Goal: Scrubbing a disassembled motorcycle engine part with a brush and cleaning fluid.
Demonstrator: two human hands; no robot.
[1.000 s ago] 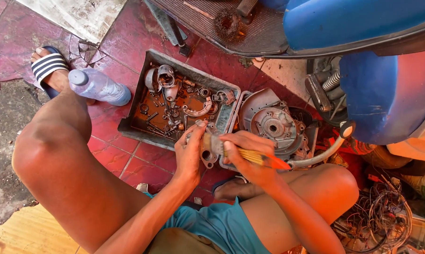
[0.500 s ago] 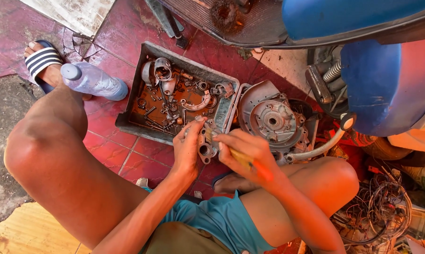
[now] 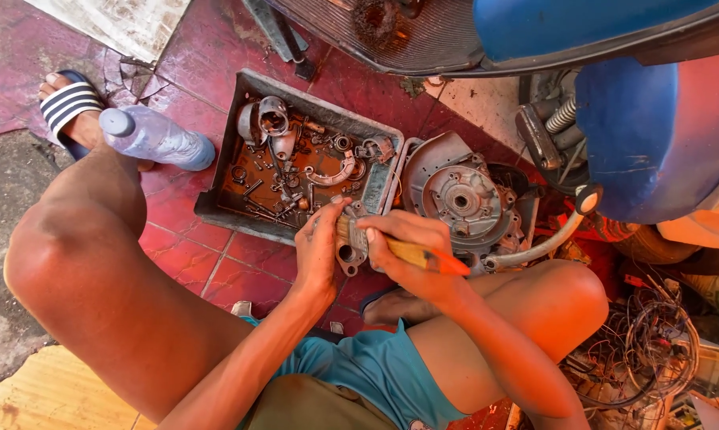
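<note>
The right hand (image 3: 411,255) grips a brush (image 3: 411,253) with a yellow-and-orange handle, its head against a small metal part (image 3: 350,253). The left hand (image 3: 321,251) is closed around that part, just over the near edge of a grey tray (image 3: 216,209) of oily parts. An engine casing (image 3: 459,199) sits beside the tray, and a plastic bottle (image 3: 154,139) lies to its left.

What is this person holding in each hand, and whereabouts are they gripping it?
The left hand grips a small grey metal engine part by its left side. The right hand holds a brush around the middle of its yellow handle, red end pointing right.
</note>
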